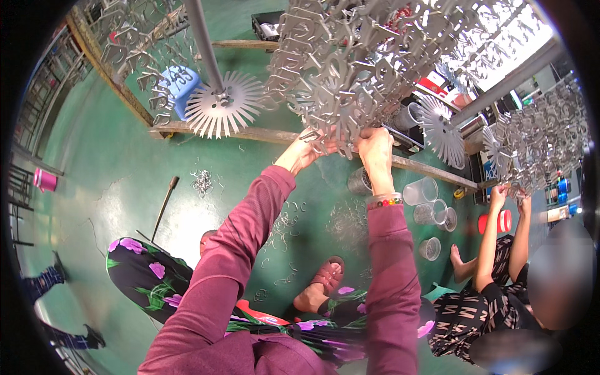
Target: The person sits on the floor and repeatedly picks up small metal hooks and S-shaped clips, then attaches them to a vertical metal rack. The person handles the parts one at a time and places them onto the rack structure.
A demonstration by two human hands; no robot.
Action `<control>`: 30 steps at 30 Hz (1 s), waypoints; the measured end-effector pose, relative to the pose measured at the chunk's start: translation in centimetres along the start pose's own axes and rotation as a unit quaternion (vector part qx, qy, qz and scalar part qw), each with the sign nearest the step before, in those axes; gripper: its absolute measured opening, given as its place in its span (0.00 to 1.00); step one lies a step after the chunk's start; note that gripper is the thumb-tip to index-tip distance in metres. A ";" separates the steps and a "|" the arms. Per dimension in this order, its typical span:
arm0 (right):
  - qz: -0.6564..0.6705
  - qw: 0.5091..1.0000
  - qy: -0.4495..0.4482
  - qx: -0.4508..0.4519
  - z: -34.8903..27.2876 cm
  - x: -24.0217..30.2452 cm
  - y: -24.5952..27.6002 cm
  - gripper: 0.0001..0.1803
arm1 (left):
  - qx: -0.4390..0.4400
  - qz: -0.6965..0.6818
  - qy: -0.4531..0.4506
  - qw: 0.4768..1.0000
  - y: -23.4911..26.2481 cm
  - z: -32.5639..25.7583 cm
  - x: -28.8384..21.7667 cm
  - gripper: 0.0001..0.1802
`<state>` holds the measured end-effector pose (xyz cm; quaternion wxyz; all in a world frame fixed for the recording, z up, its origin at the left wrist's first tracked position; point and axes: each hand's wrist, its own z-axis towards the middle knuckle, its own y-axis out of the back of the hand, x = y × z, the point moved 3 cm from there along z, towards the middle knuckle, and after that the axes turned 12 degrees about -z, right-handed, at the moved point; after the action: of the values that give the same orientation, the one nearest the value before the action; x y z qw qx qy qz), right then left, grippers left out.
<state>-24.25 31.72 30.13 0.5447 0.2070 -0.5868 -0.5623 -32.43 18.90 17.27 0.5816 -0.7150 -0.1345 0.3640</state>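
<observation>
A dense cluster of bent, flat metal pieces (350, 69) hangs in front of me. At its lower end my left hand (305, 151) has its fingers curled behind and around one of the lowest bent metal pieces (325, 145); these pieces partly hide the fingertips. Close beside it, my right hand (376, 145) is closed, thumb and fingers pressed together at the cluster's lower right edge. What sits in that pinch is hidden. To the left of the cluster, a slotted metal disc (224, 105) is fixed on a grey upright rod (203, 44).
Clear plastic cups (430, 212) stand right of my right forearm. Small wire bits (202, 182) litter the green floor (125, 200). A rusty rail (262, 134) crosses behind my hands. At right, a co-worker's hands (509, 199) touch another hanging cluster (537, 137). A blue stool (181, 87) stands back left.
</observation>
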 end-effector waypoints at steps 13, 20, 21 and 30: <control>-0.112 0.993 0.018 -0.020 -1.0 1.5 0.6 0.14 | -0.031 0.027 -0.041 0.998 -1.7 -0.9 -0.2 0.10; -0.082 0.997 -0.008 -0.004 -1.2 2.0 0.2 0.17 | -0.063 0.070 -0.040 0.995 -1.3 -1.8 -0.7 0.10; -0.103 0.995 0.000 -0.010 -1.1 1.9 0.3 0.17 | -0.067 0.056 -0.041 0.995 -1.5 -2.1 -0.5 0.10; -0.116 0.989 0.050 -0.077 -1.9 2.8 -0.3 0.16 | -0.017 0.040 -0.073 0.996 -1.3 -3.3 -0.6 0.14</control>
<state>-23.60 28.46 30.60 0.5190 0.2588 -0.4855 -0.6542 -30.31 16.50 18.84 0.5430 -0.7011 -0.1541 0.4357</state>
